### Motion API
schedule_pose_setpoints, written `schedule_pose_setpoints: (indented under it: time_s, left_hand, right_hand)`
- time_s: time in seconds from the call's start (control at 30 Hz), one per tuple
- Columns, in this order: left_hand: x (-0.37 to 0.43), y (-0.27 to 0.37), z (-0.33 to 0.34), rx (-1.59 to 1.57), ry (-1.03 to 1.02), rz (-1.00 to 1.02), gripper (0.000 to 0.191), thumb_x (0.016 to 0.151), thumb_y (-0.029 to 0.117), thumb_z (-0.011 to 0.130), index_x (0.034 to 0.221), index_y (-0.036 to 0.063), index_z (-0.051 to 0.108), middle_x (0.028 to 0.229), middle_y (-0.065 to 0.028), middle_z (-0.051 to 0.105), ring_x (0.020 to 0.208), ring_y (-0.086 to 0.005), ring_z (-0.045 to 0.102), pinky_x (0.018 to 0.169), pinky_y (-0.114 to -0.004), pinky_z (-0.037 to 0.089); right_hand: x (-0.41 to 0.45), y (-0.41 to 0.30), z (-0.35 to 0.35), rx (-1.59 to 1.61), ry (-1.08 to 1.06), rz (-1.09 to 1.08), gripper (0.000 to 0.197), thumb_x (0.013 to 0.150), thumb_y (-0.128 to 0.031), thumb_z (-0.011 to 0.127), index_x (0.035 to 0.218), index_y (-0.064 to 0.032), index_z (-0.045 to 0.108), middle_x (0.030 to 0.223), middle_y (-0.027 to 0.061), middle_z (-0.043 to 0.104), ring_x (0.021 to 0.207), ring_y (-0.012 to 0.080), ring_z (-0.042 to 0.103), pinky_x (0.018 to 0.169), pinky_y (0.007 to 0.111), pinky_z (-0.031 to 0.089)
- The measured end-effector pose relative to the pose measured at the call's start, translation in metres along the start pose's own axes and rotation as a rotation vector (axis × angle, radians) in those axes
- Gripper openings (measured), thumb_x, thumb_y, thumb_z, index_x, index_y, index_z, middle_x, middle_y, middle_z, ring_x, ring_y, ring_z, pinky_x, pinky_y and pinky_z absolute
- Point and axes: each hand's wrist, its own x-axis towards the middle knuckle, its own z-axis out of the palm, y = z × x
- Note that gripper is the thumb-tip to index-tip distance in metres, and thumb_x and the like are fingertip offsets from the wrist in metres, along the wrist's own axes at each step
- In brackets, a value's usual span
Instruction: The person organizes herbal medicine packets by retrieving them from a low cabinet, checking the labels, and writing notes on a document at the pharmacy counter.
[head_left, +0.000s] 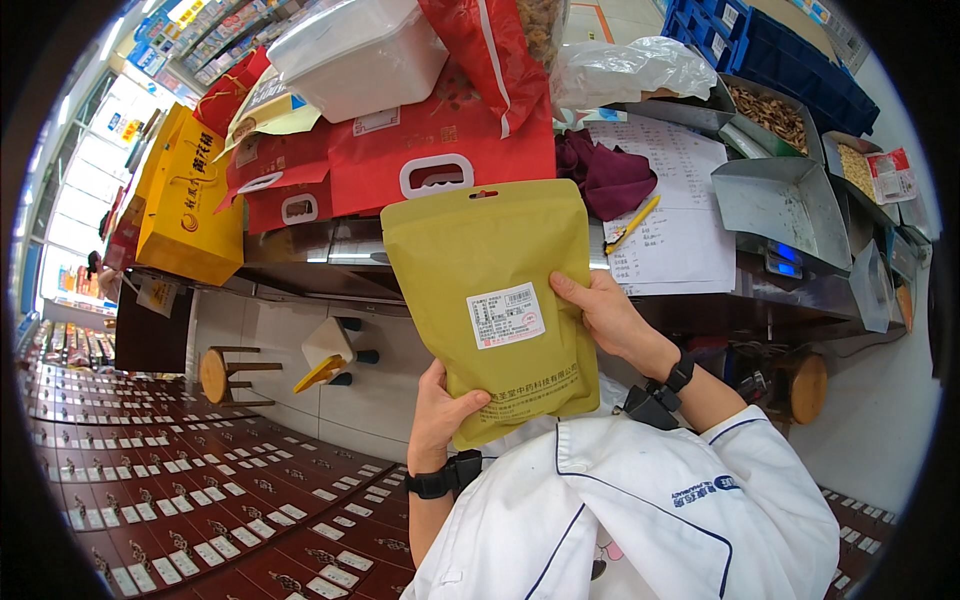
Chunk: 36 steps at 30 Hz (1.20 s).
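Note:
An olive-green stand-up pouch (450, 247) is held between my two hands, close to my chest. It has a hang hole at its top and a white printed label (506, 315) on its face. My left hand (450, 409) grips the lower left edge, thumb on the front. My right hand (604, 307) holds the right edge, its thumb also in front. The fingers behind the pouch are hidden. Beyond the pouch stand red gift boxes (360, 165) with white-rimmed handles. A dark purple cloth (615, 176) lies just past its top right corner.
Handwritten sheets (667, 187) and a yellow pen (634, 225) lie on the dark counter (675, 311). Metal scoop trays (784, 199) stand around a lit digital scale (784, 259). A yellow bag (187, 202) sits at left. Stools (217, 375) and labelled drawers (187, 495) flank the floor.

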Motion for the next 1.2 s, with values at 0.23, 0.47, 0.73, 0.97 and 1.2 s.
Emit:
schedule_pose_setpoints:
  time_s: [0.23,0.47,0.73,0.97,1.2]
  left_hand:
    - [-0.002,0.003,-0.001,0.033,0.042,-0.05,0.072,0.071,0.025,0.089,0.125,-0.0053,0.051,0.116,-0.0114,0.063,0.106,-0.0191,0.06,0.092,-0.031,0.048]
    - [-0.004,-0.015,-0.026,0.214,0.091,-0.078,0.09,0.063,0.036,0.091,0.129,-0.0055,0.045,0.122,-0.0127,0.057,0.112,-0.0217,0.055,0.096,-0.033,0.046]
    - [-0.004,-0.02,-0.025,0.159,0.051,-0.061,0.085,0.065,0.035,0.091,0.127,-0.0051,0.05,0.117,-0.0121,0.062,0.104,-0.0199,0.06,0.091,-0.033,0.048]
    - [0.008,-0.016,-0.006,-0.034,0.136,-0.034,0.047,0.077,0.008,0.075,0.119,-0.006,0.058,0.11,-0.0124,0.066,0.096,-0.02,0.064,0.086,-0.032,0.05]
    - [0.017,-0.011,0.018,-0.16,0.258,-0.027,0.042,0.081,0.005,0.07,0.119,-0.0071,0.057,0.112,-0.0138,0.065,0.097,-0.0206,0.064,0.087,-0.032,0.05]
  right_hand:
    - [-0.002,0.008,0.004,0.045,0.034,-0.029,0.035,0.1,-0.026,0.059,0.118,0.0037,0.063,0.111,0.01,0.069,0.093,0.0142,0.067,0.08,0.029,0.054]
    - [-0.013,0.03,0.02,-0.259,0.028,-0.241,0.035,0.1,-0.026,0.058,0.109,0.0065,0.066,0.094,0.0051,0.071,0.083,0.0072,0.062,0.071,0.026,0.052]
    - [-0.025,0.046,0.031,-0.39,0.082,-0.36,0.028,0.098,-0.018,0.058,0.107,0.0074,0.065,0.089,0.009,0.072,0.079,0.0082,0.06,0.071,0.028,0.051]
    - [-0.025,-0.033,-0.038,-0.633,0.003,-0.27,0.032,0.095,-0.02,0.06,0.119,0.0016,0.062,0.101,0.0113,0.07,0.089,0.0171,0.066,0.079,0.032,0.053]
    - [0.01,-0.104,-0.15,-1.786,0.405,-0.597,0.024,0.08,-0.006,0.067,0.102,-0.0101,0.071,0.093,0.0086,0.065,0.081,0.0312,0.066,0.068,0.042,0.052]
